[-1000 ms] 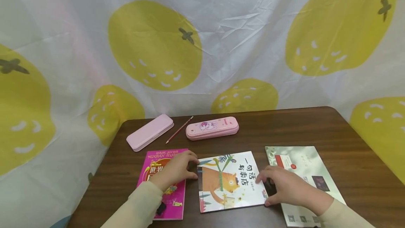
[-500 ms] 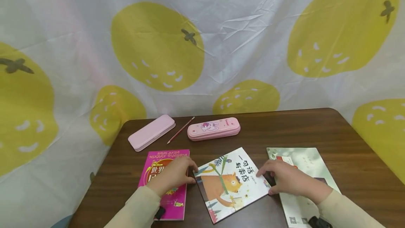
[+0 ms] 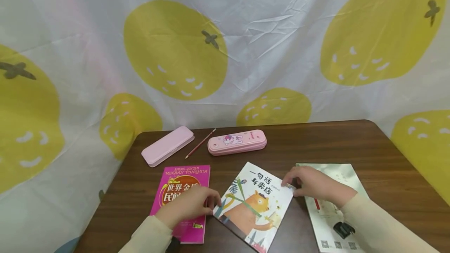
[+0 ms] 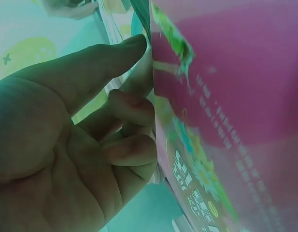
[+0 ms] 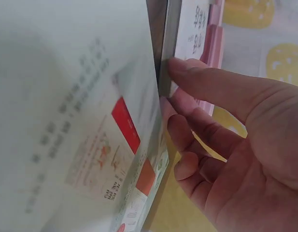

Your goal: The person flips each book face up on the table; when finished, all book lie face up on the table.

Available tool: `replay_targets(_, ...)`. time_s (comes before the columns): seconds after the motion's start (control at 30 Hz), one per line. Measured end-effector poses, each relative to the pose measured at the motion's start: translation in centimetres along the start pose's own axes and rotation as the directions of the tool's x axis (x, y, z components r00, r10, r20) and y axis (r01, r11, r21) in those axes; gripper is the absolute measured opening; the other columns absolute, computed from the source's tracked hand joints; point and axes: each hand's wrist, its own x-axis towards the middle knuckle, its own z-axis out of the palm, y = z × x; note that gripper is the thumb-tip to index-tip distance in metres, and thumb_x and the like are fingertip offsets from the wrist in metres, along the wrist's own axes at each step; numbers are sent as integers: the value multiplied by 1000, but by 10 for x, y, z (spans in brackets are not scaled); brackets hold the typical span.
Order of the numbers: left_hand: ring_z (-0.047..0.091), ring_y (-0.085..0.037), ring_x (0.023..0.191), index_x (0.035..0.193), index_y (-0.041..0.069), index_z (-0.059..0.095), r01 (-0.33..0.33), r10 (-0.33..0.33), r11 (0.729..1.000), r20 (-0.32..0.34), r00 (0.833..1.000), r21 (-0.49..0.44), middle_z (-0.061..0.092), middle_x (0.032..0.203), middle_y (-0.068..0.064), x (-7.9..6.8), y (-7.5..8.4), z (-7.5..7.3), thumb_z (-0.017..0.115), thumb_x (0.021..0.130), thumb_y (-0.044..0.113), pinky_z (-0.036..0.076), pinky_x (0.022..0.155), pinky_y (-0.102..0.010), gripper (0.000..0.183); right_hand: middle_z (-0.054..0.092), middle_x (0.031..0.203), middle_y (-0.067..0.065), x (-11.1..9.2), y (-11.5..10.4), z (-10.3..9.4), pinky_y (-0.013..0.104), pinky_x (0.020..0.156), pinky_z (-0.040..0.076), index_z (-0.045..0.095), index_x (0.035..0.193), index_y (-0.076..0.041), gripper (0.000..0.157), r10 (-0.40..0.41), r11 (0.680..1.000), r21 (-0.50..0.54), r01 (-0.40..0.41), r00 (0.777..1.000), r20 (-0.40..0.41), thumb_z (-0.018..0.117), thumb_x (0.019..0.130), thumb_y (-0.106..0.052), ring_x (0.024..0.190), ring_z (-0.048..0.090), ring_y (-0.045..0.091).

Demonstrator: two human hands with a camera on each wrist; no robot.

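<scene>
Between the two hands a white picture book point(image 3: 251, 206) is held askew, its lower-left corner pinched by the left hand point(image 3: 191, 206) and its upper-right corner by the right hand point(image 3: 313, 182). In the left wrist view, the left thumb is pressed to the book's edge and the other fingers are curled in; in the right wrist view, the corner is caught between right thumb and fingers. Opposite corners seem to be chosen so that the cover is left uncovered and the book can be steered evenly from both sides — whether it is lifted off the table point(image 3: 316, 139) cannot be told. Beneath the left hand and its sleeve point(image 3: 149, 233) a magenta book point(image 3: 186, 179) is partly hidden, while a pale green book point(image 3: 325, 227) is overhung by the right hand; both are laid roughly upright to the viewer, apparently as flanks to the space where the white one is handled. Farther off, beyond the left hand, a plain pink case point(image 3: 168, 146), a pencil point(image 3: 200, 143) and a rabbit-printed pink case point(image 3: 237, 142) are set in a loose row — kept, it seems, out of both hands' way.
</scene>
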Motion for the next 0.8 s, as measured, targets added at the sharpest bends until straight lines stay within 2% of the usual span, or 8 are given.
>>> replay_targets(0.3, 53, 0, 59, 94, 15, 71, -7, 7, 997, 5, 1000, -71, 62, 69, 10, -9, 8, 9, 81, 80, 0, 47, 58, -20, 22, 71, 101, -5, 23, 5, -3, 28, 74, 51, 78, 104, -21, 26, 60, 998, 17, -60, 998, -8, 83, 84, -6, 87, 58, 13)
replay_targets(0.5, 52, 2, 63, 105, 14, 70, -19, 17, 997, -36, 999, -77, 63, 72, 10, -12, 14, 18, 86, 78, 3, 47, 67, -20, 33, 70, 98, -4, 36, 9, -4, 28, 72, 48, 78, 103, -21, 27, 76, 997, 0, -76, 997, -26, 83, 83, -4, 84, 56, 15)
replay_targets(0.8, 51, 3, 62, 102, 14, 69, -15, 8, 995, -72, 997, -99, 66, 72, 10, -16, 19, 30, 90, 74, 8, 46, 68, -19, 36, 71, 98, -4, 52, 13, 0, 31, 77, 50, 79, 102, -23, 27, 55, 997, -43, -57, 997, -49, 83, 84, -3, 88, 59, 16)
